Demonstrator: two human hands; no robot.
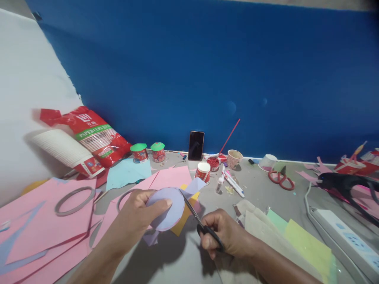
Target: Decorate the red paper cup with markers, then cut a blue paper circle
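My left hand (145,213) pinches a round piece of lavender paper (170,211), its thumb flat on top and the fingers underneath. A strip of the same paper (194,187) sticks out from the upper right of the round. My right hand (222,233) has its fingers through the dark handles of a pair of scissors (192,212). The scissors' blades point up and left and meet the paper's right edge. Beneath the paper lie a yellow-orange sheet (181,223) and a lavender scrap (151,238).
Pink sheets (59,225) and a grey tape ring (75,201) lie left, below stacked paper cups (65,148) and a red bag (97,136). A phone (196,145) leans on the blue wall. Red-handled scissors (281,180), a power strip (351,238) and a black hot-glue-gun-like tool (340,182) lie right.
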